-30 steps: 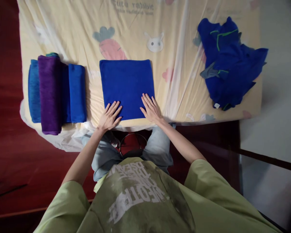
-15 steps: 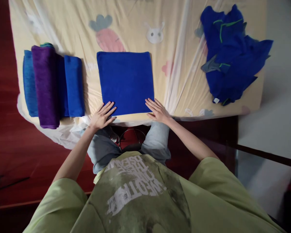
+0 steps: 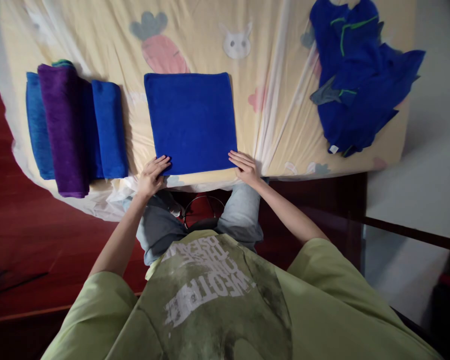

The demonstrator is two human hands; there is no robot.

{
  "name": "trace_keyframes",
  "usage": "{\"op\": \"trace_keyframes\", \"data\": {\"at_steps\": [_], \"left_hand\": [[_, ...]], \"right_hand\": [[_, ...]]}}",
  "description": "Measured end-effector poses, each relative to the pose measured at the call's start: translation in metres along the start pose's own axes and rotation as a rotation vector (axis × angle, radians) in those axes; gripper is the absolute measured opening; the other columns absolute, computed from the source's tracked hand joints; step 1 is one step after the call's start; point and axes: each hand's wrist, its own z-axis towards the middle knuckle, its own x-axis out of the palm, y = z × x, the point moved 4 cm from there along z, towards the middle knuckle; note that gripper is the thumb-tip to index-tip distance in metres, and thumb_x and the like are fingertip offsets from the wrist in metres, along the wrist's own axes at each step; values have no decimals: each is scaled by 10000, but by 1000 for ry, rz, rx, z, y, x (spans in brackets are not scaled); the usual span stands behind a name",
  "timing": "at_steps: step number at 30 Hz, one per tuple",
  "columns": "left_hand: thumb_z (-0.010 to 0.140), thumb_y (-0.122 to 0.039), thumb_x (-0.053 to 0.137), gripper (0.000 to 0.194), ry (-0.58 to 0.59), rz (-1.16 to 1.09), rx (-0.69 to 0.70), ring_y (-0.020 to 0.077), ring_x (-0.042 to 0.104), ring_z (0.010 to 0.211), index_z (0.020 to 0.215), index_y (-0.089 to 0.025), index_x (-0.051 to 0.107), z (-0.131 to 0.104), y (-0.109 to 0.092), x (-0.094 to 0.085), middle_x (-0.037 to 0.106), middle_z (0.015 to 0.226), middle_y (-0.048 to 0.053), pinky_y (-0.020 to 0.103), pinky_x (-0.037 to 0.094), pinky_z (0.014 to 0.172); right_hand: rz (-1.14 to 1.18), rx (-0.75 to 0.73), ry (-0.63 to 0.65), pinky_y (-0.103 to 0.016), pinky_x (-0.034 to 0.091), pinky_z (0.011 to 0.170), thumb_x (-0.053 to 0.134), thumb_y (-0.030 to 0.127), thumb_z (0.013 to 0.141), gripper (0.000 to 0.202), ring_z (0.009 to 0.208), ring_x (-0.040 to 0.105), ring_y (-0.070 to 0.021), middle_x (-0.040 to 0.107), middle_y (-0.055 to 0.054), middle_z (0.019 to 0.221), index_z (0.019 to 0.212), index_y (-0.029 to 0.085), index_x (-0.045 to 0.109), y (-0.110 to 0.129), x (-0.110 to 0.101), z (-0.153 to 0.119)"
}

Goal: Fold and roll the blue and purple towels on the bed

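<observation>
Beneath both hands [image 3: 152,176] [image 3: 246,170] lie near corners of the blue cloth [image 3: 191,120].

Cloth [image 3: 191,122] u/side hidden, blue heap [image 3: 360,95] pt. cut off @ top.

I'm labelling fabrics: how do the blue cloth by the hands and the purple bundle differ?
The blue cloth lies flat and squarish; the purple bundle is long and narrow. The left hand and right hand touch the blue cloth, but not the purple bundle. Both are fabric.
</observation>
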Motion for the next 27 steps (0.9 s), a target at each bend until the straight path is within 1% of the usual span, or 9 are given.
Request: {"op": "trace_keyframes", "data": {"at_steps": [2,4,8,12,17,20,23,27], "left_hand": [[882,-127,460,554,-69,-14,-20,245,562,1446,1366,-255,697,-1,0,1,676,1446,62,569,420,1252],[883,-132,472,521,-104,-17,-46,245,586,1421,1321,-254,726,-2,1,2,703,1404,63,557,440,1239],[919,-179,491,445,-120,-15,-80,245,620,1384,1260,-263,763,-4,5,4,739,1337,61,556,467,1217],[959,-218,479,418,-118,-21,-79,246,627,1375,1256,-270,769,-5,9,4,745,1325,65,557,471,1211],[987,-255,453,421,-129,-11,-88,255,634,1363,1281,-256,754,-4,8,3,748,1316,80,534,471,1196],[1012,-283,425,422,-148,-3,-100,259,659,1323,1290,-252,741,-6,6,1,755,1295,88,501,484,1154],[1023,-327,421,426,-153,17,-142,278,681,1271,1308,-247,728,-9,9,2,756,1283,102,494,477,1116],[1017,-372,427,429,-192,32,-149,291,703,1176,1284,-241,736,-13,11,2,759,1250,118,490,471,1081]], "right_hand": [[9,44,-1,-591,538,1190,480,85,917,501,1379,645,-245,737,-52,1374,1304,251,751,1,-1,1],[19,92,-5,-601,540,1186,472,74,914,510,1384,641,-250,736,-58,1375,1301,248,754,3,-3,2],[48,131,-27,-595,548,1178,454,53,917,509,1372,650,-252,750,-70,1349,1273,232,770,8,-7,5],[43,141,-28,-583,557,1166,427,36,919,513,1350,664,-245,770,-61,1308,1232,231,784,9,-9,5],[26,104,-63,-553,570,1125,412,37,932,491,1301,695,-240,785,-72,1271,1192,215,788,7,-10,3],[1,116,-62,-556,565,1101,418,30,922,497,1282,707,-250,791,-63,1258,1186,230,790,5,-9,0],[-36,149,-48,-548,565,1073,415,25,911,513,1259,720,-256,797,-58,1241,1184,241,792,3,-7,-2],[-58,128,-60,-523,575,1031,396,42,923,510,1222,736,-254,806,-62,1206,1177,237,793,0,-5,-5]]}}
